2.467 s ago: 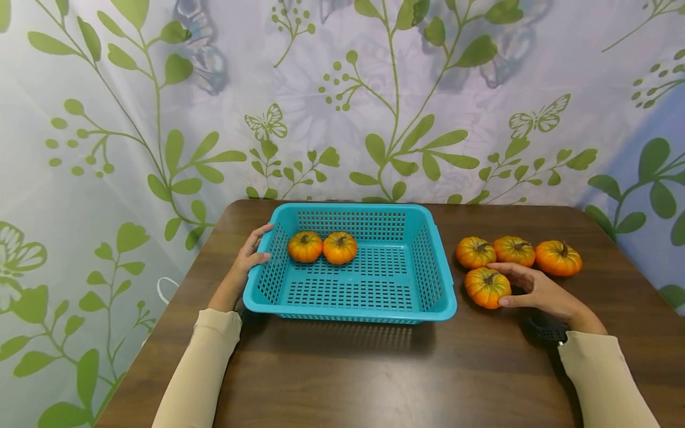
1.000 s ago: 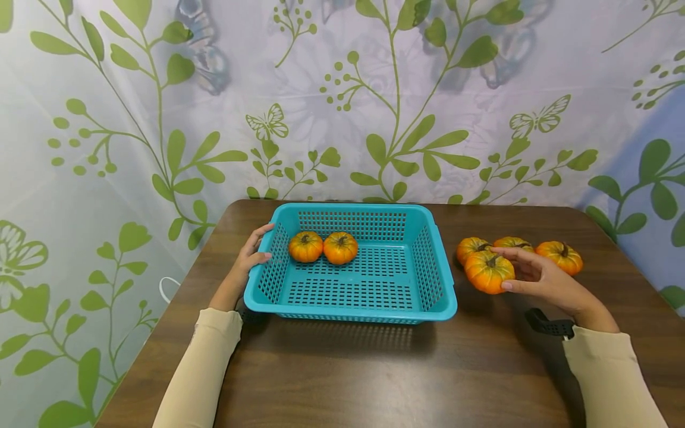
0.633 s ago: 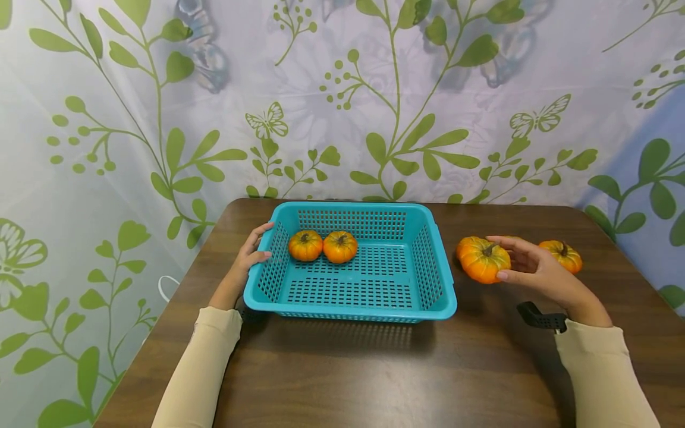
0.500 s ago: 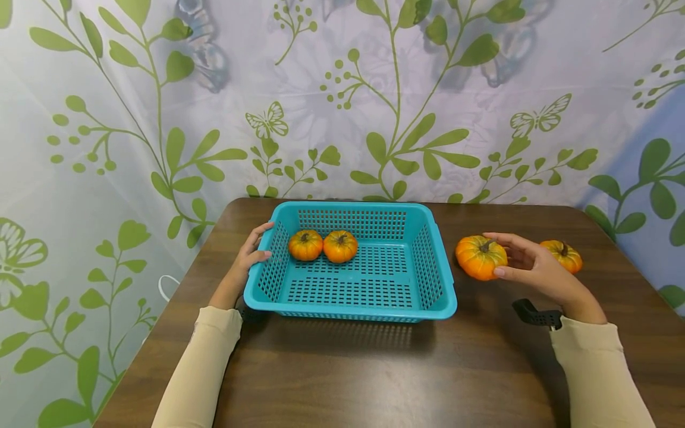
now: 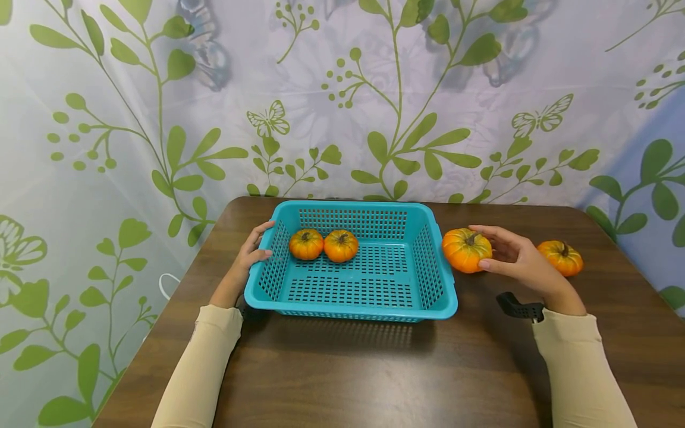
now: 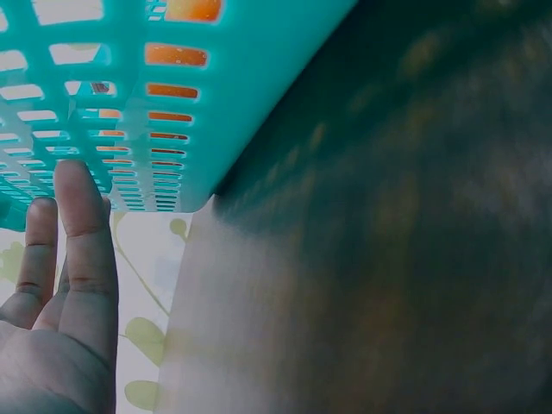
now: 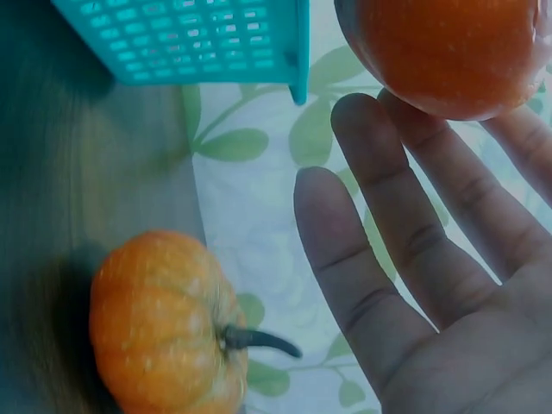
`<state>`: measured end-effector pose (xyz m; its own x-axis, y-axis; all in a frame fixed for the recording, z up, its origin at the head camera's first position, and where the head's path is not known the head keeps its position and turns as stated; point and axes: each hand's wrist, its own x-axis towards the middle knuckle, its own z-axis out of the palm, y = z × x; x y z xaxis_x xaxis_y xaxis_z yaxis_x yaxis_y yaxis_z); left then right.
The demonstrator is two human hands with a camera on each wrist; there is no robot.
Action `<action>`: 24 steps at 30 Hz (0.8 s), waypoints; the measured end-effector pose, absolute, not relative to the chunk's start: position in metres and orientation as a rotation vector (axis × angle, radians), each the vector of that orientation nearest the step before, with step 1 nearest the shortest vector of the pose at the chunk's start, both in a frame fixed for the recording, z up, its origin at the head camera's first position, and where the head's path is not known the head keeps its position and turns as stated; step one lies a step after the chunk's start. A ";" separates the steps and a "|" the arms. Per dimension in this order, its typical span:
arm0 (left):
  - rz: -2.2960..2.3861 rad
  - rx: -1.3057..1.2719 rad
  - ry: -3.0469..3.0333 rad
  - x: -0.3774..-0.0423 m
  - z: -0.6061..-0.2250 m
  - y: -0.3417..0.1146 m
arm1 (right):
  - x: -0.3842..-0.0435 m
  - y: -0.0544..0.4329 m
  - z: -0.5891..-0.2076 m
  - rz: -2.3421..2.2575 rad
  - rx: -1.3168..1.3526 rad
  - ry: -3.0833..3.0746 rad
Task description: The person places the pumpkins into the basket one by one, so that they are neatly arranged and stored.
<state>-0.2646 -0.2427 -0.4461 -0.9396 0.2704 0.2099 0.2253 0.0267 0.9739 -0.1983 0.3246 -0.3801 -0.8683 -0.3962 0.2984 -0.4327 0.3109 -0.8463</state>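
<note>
A small orange pumpkin (image 5: 467, 250) is pinched between the thumb and fingers of my right hand (image 5: 521, 261), beside the right rim of a turquoise basket (image 5: 350, 313). In the right wrist view, the held pumpkin (image 7: 453, 52) shows at the top, above the spread fingers. Inside the basket, two pumpkins (image 5: 306, 244) (image 5: 341, 245) sit side by side at the back left. My left hand (image 5: 248, 252) touches the basket's left side. Its fingers (image 6: 86, 241) look straight against the perforated outer wall in the left wrist view; its thumb is hidden there.
Another pumpkin (image 5: 560, 258) rests on the brown table (image 5: 374, 374) to the right. The right wrist view shows a pumpkin (image 7: 164, 323) on the table near the basket. A leaf-patterned curtain (image 5: 321, 119) hangs behind the table.
My right hand has lifted the front pumpkin from the table and moved it left and away from me, toward the basket's right rim. Left hand and basket have stayed put.
</note>
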 end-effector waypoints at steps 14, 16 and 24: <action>2.097 0.538 2.235 -0.266 -0.447 -0.243 | -0.210 0.299 -0.376 1.681 0.851 -2.479; 2.094 0.543 2.239 -0.267 -0.447 -0.243 | -0.210 0.295 -0.374 1.660 0.874 -2.490; 2.104 0.549 2.248 -0.268 -0.448 -0.243 | -0.212 0.283 -0.366 1.504 0.882 -2.576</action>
